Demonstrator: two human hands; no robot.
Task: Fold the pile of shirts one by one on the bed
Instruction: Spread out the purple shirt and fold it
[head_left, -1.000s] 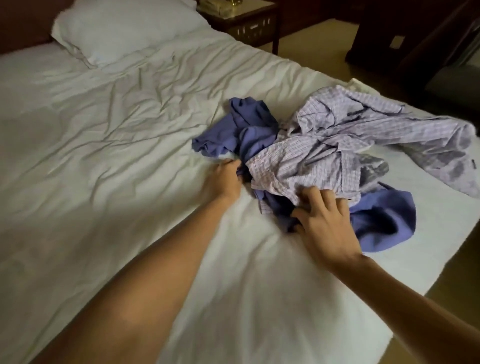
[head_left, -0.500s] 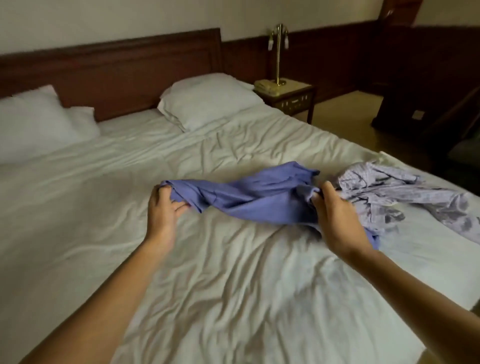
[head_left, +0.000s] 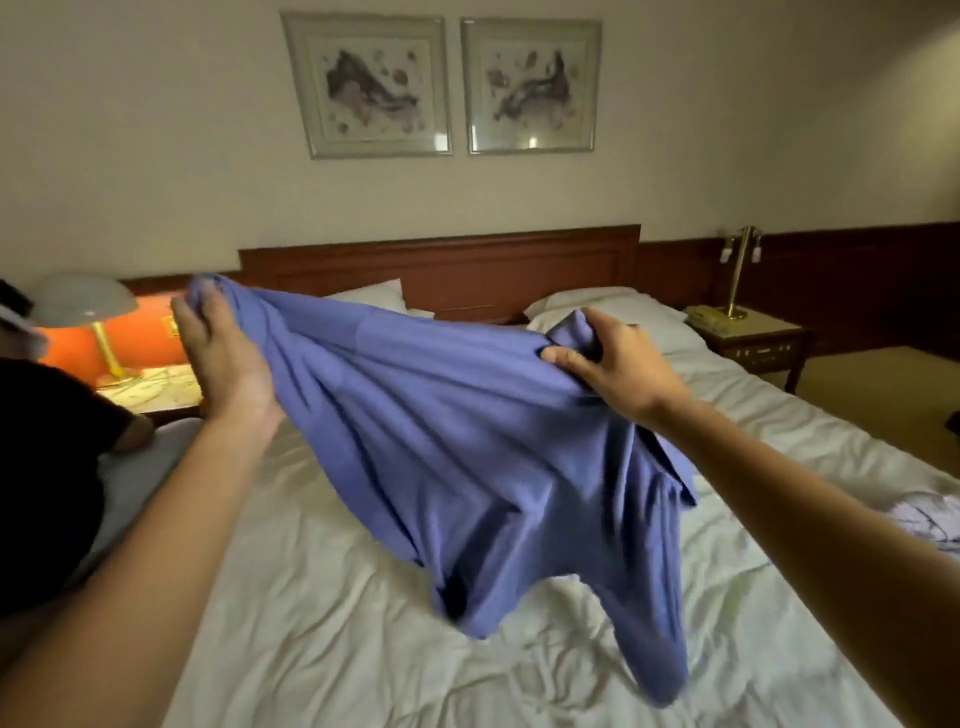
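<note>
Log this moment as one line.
left hand: grips blue shirt | right hand: grips it | blue shirt: over bed | checked shirt: on bed

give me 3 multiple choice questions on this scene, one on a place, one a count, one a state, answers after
1. Where does the checked shirt lie?
A) on a pillow
B) at the right edge of the bed
C) on the nightstand

2. How many framed pictures hang above the bed?
A) one
B) two
C) four

3. What state is the blue shirt in?
A) folded flat
B) bunched in the pile
C) held up, unfolded

Answers:
1 B: it lies crumpled on the bed at the view's right edge.
2 B: two frames hang side by side.
3 C: the left hand and right hand each grip its upper edge, and it hangs between them.
</note>
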